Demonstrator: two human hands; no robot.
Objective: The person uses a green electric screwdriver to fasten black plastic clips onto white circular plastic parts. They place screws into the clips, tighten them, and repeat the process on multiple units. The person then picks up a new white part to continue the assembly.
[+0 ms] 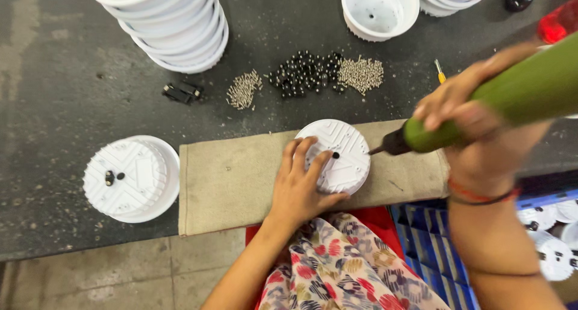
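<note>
A round white plastic housing (344, 147) lies face down on a beige cloth mat (232, 180). My left hand (300, 186) presses on its left side, fingers spread over the ribbed back, next to a small black part at its centre. My right hand (466, 111) grips a green electric screwdriver (512, 99). Its dark bit tip points at the right rim of the housing.
A second white housing (129, 177) with small black parts on it sits left of the mat. Piles of silver screws (361, 74), black beads (304, 72) and more screws (244, 90) lie behind. Stacked white shells (174, 27) stand at the back. A blue crate (433, 244) holds finished pieces at lower right.
</note>
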